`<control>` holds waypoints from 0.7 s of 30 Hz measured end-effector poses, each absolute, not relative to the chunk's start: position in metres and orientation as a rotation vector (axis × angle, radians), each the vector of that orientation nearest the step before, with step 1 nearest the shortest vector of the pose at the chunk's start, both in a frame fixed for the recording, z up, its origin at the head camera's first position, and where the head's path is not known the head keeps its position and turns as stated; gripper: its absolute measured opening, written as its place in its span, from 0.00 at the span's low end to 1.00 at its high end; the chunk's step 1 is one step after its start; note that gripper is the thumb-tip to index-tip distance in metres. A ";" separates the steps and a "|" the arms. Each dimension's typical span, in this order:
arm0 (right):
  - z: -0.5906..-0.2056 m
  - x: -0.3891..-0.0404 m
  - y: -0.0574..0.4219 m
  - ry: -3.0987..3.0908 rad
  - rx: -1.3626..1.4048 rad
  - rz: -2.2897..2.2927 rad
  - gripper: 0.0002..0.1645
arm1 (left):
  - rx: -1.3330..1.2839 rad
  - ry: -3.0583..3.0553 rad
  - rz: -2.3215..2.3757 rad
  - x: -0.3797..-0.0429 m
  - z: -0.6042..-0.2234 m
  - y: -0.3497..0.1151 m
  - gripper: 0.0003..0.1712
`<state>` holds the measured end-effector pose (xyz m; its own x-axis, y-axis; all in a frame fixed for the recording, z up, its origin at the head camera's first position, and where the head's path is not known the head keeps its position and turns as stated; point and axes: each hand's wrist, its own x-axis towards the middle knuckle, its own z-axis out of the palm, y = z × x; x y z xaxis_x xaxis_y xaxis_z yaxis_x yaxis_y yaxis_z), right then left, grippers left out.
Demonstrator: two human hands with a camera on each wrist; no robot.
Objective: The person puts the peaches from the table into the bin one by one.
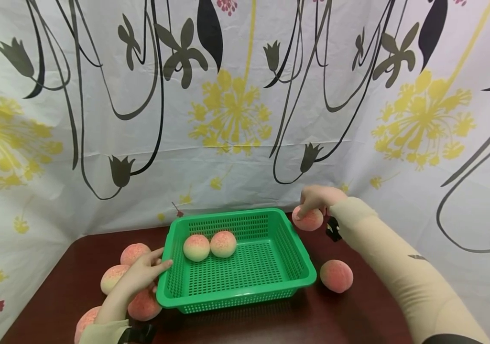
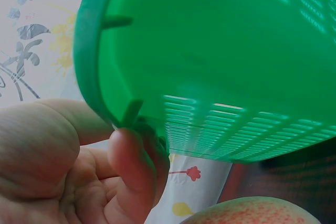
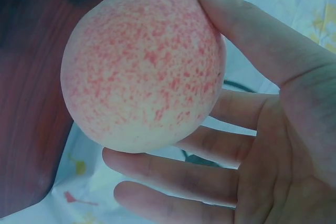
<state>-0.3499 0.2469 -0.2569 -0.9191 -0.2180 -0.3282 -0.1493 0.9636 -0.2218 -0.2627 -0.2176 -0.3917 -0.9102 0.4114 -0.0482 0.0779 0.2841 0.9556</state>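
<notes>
Pinching a peach (image 1: pixel 311 221) near the worktop's (image 1: pixel 369 308) back right corner, the right hand (image 1: pixel 320 197) could lose it over the edge if that pinch slips, while the left hand (image 1: pixel 147 270) grips the basket's rim (image 1: pixel 236 292).

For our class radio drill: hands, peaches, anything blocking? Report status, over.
Left hand grips green basket's rim. Right hand holds peach outside it. Two peaches inside. Nothing visibly blocking right hand.
</notes>
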 end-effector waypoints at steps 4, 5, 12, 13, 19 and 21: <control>-0.254 -0.351 0.234 2.762 -0.260 -0.282 0.16 | 0.447 2.279 1.664 -0.263 -0.390 -0.217 0.35; -0.254 -0.352 0.231 2.763 -0.257 -0.285 0.17 | 0.447 2.280 1.664 -0.263 -0.390 -0.217 0.35; -0.256 -0.355 0.216 2.771 -0.280 -0.291 0.24 | 0.450 2.291 1.664 -0.263 -0.391 -0.216 0.36; -0.256 -0.356 0.213 2.772 -0.292 -0.286 0.24 | 0.453 2.288 1.667 -0.263 -0.391 -0.216 0.36; -0.257 -0.360 0.193 2.751 -0.368 -0.234 0.17 | 0.459 2.262 1.690 -0.262 -0.392 -0.216 0.36; -0.259 -0.361 0.186 2.747 -0.389 -0.231 0.13 | 0.468 2.260 1.696 -0.262 -0.392 -0.216 0.36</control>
